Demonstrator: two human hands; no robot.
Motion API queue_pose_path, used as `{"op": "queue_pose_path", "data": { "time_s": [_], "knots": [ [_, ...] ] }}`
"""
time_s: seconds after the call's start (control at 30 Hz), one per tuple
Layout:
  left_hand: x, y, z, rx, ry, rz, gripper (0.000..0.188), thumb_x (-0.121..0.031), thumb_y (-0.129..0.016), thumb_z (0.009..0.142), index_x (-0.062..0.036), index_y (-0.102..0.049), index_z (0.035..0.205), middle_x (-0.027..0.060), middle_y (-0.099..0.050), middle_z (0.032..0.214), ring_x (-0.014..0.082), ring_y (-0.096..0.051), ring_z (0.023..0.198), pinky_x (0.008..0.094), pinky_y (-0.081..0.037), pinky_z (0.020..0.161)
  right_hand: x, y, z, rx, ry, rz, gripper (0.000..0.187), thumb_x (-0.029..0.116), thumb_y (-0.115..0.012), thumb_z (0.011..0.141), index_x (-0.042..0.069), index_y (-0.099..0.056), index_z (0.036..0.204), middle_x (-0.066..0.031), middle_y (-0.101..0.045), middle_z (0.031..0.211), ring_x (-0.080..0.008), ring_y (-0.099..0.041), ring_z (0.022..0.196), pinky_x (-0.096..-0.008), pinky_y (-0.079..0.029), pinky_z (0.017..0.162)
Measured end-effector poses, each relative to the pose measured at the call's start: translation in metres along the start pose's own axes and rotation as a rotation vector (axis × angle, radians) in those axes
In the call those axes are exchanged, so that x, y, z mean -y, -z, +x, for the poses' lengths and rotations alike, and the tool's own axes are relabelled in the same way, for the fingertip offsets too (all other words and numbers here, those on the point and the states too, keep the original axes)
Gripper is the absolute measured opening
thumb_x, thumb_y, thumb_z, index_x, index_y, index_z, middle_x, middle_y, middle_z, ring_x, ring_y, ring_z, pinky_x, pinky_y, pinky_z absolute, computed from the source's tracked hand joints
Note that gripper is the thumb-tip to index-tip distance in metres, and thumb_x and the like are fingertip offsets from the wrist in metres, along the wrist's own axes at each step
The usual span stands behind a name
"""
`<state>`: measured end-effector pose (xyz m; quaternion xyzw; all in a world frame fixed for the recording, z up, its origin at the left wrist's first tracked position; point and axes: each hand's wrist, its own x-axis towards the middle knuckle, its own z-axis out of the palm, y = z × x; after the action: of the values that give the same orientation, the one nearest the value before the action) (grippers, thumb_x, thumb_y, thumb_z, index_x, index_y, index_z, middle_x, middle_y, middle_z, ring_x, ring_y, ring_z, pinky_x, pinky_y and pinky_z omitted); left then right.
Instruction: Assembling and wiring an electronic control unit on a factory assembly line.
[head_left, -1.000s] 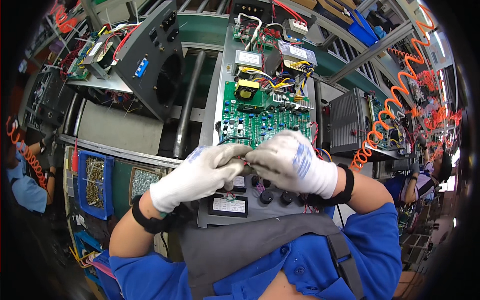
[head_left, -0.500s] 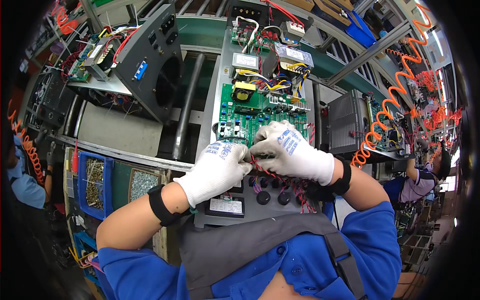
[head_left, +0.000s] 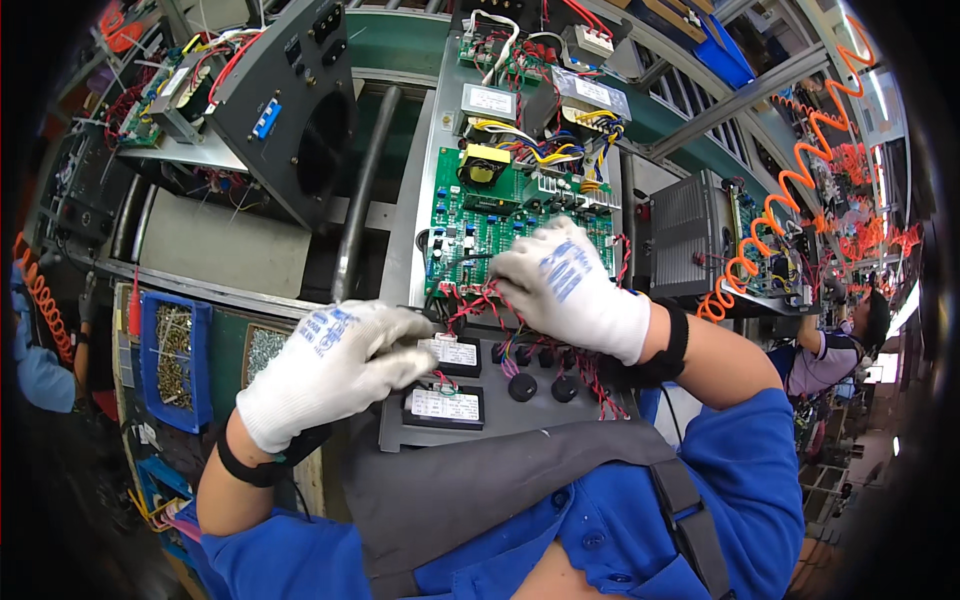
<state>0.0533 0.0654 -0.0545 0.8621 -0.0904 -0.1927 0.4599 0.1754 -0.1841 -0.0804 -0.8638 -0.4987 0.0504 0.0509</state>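
Note:
My right hand (head_left: 570, 285), in a white knit glove with a grey palm, is closed at the near edge of a green circuit board (head_left: 455, 215). Its fingertips pinch thin twisted red and black wires (head_left: 470, 303); exactly where they grip is partly hidden. My left hand (head_left: 345, 365), gloved alike, is off to the left with fingers apart and nothing in them. Its fingertips are near two black modules with white labels (head_left: 445, 405) on the grey front panel (head_left: 520, 425). Black round knobs (head_left: 522, 387) and more red wires sit right of the modules.
Transformers (head_left: 590, 90) stand behind the board. Another open unit with a dark panel (head_left: 285, 110) is at the left, past a metal roller (head_left: 370, 190). A blue screw bin (head_left: 175, 360) lies left. Orange coiled hoses (head_left: 775, 220) hang right. Co-workers appear at both sides.
My left hand has let go near the wires and moved left and down, its fingers opening. My right hand has shifted slightly up and stays by the wires. The modules are now uncovered.

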Motion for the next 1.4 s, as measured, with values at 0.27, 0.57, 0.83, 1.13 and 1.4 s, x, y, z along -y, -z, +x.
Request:
{"op": "queue_pose_path", "data": {
  "time_s": [0.27,0.57,0.83,1.13,1.4],
  "knots": [
    [0.035,-0.005,-0.024,0.094,0.096,-0.522,0.042,-0.011,-0.084,0.077,0.0035,-0.073,0.114,0.0134,-0.074,0.108,0.0211,-0.069,0.103,0.0331,-0.053,0.093,0.001,-0.01,-0.017,0.048,-0.07,0.027,0.011,0.019,-0.072,0.085,0.011,-0.069,0.092,-0.008,-0.069,0.08,-0.0298,-0.066,0.081,-0.0433,-0.044,0.085],
    [0.049,-0.073,-0.037,-0.38,0.054,-0.893,0.021,-0.004,-0.075,0.082,0.004,-0.072,0.101,0.0146,-0.072,0.108,0.02,-0.068,0.096,0.0305,-0.054,0.088,-0.001,-0.004,-0.011,0.025,-0.157,0.307,0.01,0.016,-0.075,0.081,0.007,-0.074,0.084,-0.0098,-0.069,0.081,-0.0275,-0.069,0.082,-0.0388,-0.05,0.081],
    [0.026,-0.086,-0.024,-0.49,0.129,-0.949,0.01,-0.003,-0.065,0.095,0.0024,-0.068,0.103,0.0018,-0.068,0.093,0.002,-0.053,0.075,0.0195,-0.043,0.069,-0.012,-0.026,-0.022,-0.045,-0.259,0.52,0.012,0.006,-0.076,0.083,0.001,-0.078,0.094,-0.009,-0.066,0.088,-0.0205,-0.063,0.088,-0.0324,-0.051,0.076],
    [0.035,-0.09,-0.024,-0.444,0.114,-1.099,0.014,-0.009,-0.069,0.096,0.0023,-0.067,0.104,0.0013,-0.065,0.089,0.0039,-0.055,0.077,0.0214,-0.042,0.07,-0.01,-0.033,-0.023,-0.127,-0.174,0.451,0.011,0.005,-0.076,0.081,0.002,-0.077,0.091,-0.0087,-0.062,0.082,-0.0231,-0.06,0.086,-0.0354,-0.049,0.074],
    [0.041,-0.089,-0.025,-0.437,0.045,-1.044,0.018,-0.017,-0.072,0.096,0.0001,-0.069,0.101,-0.0044,-0.059,0.073,-0.0019,-0.044,0.054,0.0195,-0.031,0.046,-0.002,-0.025,-0.019,-0.112,-0.136,0.291,0.013,0.007,-0.078,0.077,0.005,-0.077,0.09,-0.0097,-0.064,0.082,-0.0272,-0.064,0.085,-0.0389,-0.05,0.074]
  ]
}}
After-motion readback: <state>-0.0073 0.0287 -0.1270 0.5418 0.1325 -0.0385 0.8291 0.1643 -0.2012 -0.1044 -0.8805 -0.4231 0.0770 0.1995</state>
